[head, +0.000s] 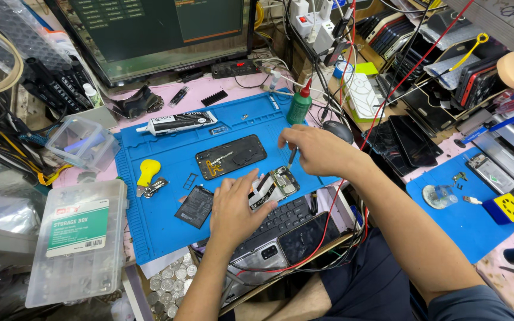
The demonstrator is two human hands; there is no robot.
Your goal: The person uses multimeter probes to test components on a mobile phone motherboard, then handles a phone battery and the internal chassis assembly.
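Between both hands lies an opened phone (pixel 273 186): left hand (pixel 233 205) pins it flat-fingered, right hand (pixel 316 148) pinches a screwdriver (pixel 292 157).

Left hand (pixel 233 208) covers near half of opened phone (pixel 273 186); tool tip under right hand (pixel 316 150) too small to tell; monitor (pixel 156 35) cut off far edge.

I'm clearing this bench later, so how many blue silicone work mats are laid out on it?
2. The large blue silicone work mat lies in the middle under both hands; a smaller blue mat lies at the right edge, holding small parts. Clutter could hide others.
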